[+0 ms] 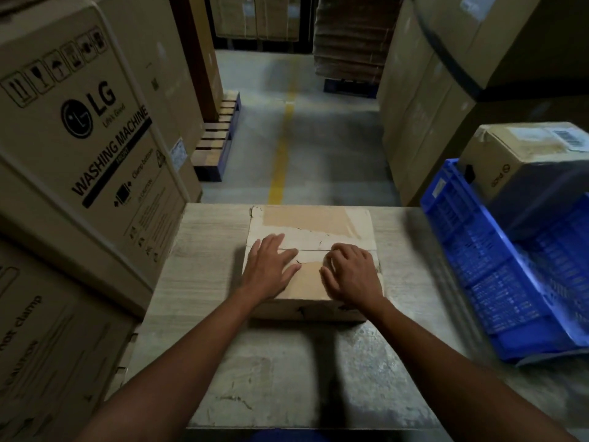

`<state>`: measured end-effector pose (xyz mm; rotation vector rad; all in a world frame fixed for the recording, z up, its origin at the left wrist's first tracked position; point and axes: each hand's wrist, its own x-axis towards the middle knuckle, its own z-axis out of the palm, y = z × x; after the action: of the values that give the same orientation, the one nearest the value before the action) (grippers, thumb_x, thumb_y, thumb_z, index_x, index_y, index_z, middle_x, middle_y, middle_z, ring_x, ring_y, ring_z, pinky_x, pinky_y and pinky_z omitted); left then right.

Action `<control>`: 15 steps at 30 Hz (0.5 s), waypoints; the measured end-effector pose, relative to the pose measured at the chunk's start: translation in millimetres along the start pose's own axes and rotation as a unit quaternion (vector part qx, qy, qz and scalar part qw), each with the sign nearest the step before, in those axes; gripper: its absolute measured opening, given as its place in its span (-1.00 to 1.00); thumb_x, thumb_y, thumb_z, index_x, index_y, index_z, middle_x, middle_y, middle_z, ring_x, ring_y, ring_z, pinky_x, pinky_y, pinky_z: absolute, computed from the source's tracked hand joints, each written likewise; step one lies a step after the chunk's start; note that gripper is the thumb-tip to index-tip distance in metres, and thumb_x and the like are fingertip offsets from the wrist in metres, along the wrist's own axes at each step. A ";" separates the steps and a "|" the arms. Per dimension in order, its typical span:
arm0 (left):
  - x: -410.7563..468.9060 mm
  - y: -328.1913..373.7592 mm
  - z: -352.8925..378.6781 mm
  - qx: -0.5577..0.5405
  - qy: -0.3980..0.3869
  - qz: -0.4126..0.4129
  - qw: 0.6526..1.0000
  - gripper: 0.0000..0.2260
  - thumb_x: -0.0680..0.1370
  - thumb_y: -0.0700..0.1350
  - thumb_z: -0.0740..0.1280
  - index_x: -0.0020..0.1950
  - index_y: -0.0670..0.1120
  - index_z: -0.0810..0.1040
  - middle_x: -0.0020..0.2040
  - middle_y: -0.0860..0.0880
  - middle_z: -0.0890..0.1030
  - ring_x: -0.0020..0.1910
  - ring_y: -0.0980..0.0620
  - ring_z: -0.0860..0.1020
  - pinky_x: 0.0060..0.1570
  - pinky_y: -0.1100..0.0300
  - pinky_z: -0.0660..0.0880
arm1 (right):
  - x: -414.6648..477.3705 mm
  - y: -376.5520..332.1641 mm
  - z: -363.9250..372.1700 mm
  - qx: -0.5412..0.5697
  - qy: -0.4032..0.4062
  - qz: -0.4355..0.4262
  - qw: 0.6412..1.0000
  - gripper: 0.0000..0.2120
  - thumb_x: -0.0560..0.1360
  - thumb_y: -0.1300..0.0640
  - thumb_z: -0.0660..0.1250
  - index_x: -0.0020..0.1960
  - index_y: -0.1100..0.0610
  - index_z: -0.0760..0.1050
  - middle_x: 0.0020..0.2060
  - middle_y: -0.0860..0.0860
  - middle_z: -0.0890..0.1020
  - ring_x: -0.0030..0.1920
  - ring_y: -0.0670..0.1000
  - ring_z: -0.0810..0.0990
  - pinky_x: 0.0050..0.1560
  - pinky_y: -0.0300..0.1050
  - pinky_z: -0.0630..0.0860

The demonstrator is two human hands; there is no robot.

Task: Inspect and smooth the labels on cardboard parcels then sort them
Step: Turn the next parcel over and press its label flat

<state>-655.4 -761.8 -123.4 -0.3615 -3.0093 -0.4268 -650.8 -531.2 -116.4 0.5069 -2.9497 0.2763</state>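
Observation:
A cardboard parcel (310,229) lies flat on the grey table (207,250), its top covered with torn pale paper and brown tape. My left hand (269,267) rests palm-down on the parcel's near left part, fingers spread. On the near right part my right hand (352,272) presses down with its fingers curled a little. Neither hand grips anything. A second parcel (522,154) with a white barcode label sits in the blue crate at the right.
The blue plastic crate (471,250) stands on the table's right side. Large washing-machine cartons (79,138) are stacked at the left, more tall cartons (424,106) at the right. An aisle with a yellow floor line (282,148) and pallets runs ahead.

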 end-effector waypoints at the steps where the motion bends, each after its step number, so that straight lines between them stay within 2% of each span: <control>1: 0.3 1.0 0.1 -0.007 -0.004 -0.020 1.000 -0.67 0.63 0.16 0.23 0.34 0.14 0.57 0.55 -0.12 0.30 0.55 -0.16 0.20 0.51 -0.20 0.10 | -1.1 -0.3 0.3 -0.002 0.022 0.035 0.999 -0.68 0.55 -0.17 0.19 0.11 0.02 0.52 0.19 0.02 0.55 0.19 0.04 0.50 0.24 0.04 0.41; 4: 0.3 7.1 -0.3 0.000 -0.010 -0.059 0.998 -0.66 0.66 0.15 0.15 0.41 0.19 0.49 0.62 -0.08 0.17 0.60 -0.10 0.07 0.54 -0.22 -0.03 | -2.4 1.2 -0.3 -0.007 0.059 0.121 0.991 -0.77 0.55 -0.08 0.22 0.06 0.04 0.52 0.07 0.02 0.55 0.10 0.03 0.50 0.19 0.03 0.39; 8: 1.8 7.8 -4.0 0.002 0.002 -0.170 0.985 -0.51 0.68 0.14 0.07 0.58 0.01 0.26 0.63 -0.10 0.12 0.61 -0.09 0.02 0.55 -0.12 0.00 | 2.3 0.6 0.9 -0.015 0.045 0.132 0.990 -0.78 0.55 -0.05 0.20 0.05 0.06 0.50 0.01 0.01 0.55 0.03 0.03 0.49 0.14 0.02 0.39; 11: 3.6 9.1 -2.2 0.010 -0.024 -0.194 0.981 -0.42 0.67 0.18 0.03 0.63 -0.06 0.09 0.65 -0.13 0.00 0.62 -0.12 -0.06 0.54 -0.10 -0.01 | 9.2 0.5 -0.9 -0.040 0.034 0.128 0.990 -0.74 0.57 -0.09 0.15 0.05 0.06 0.47 0.00 0.01 0.51 0.02 0.03 0.45 0.10 0.05 0.39; 13: 7.4 10.5 -5.4 0.039 -0.043 -0.184 0.981 -0.40 0.66 0.21 0.02 0.62 -0.07 0.09 0.63 -0.17 0.03 0.61 -0.16 -0.01 0.52 -0.13 0.05 | 17.1 2.1 -4.9 -0.059 0.024 0.124 0.990 -0.71 0.57 -0.12 0.11 0.05 0.06 0.45 -0.01 0.02 0.49 0.01 0.04 0.43 0.09 0.08 0.41; 15: 15.8 7.1 -13.7 0.094 -0.036 -0.153 0.983 -0.45 0.64 0.21 0.06 0.54 -0.07 0.25 0.53 -0.19 0.25 0.49 -0.18 0.22 0.37 -0.16 0.25 | 24.0 3.5 -7.3 -0.071 0.015 0.119 0.990 -0.68 0.58 -0.14 0.09 0.06 0.07 0.46 -0.01 0.04 0.49 0.01 0.05 0.43 0.08 0.10 0.42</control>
<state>-668.3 -755.6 -106.6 0.1057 -3.1475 -0.1464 -673.6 -534.1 -105.9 0.1322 -2.9717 0.0936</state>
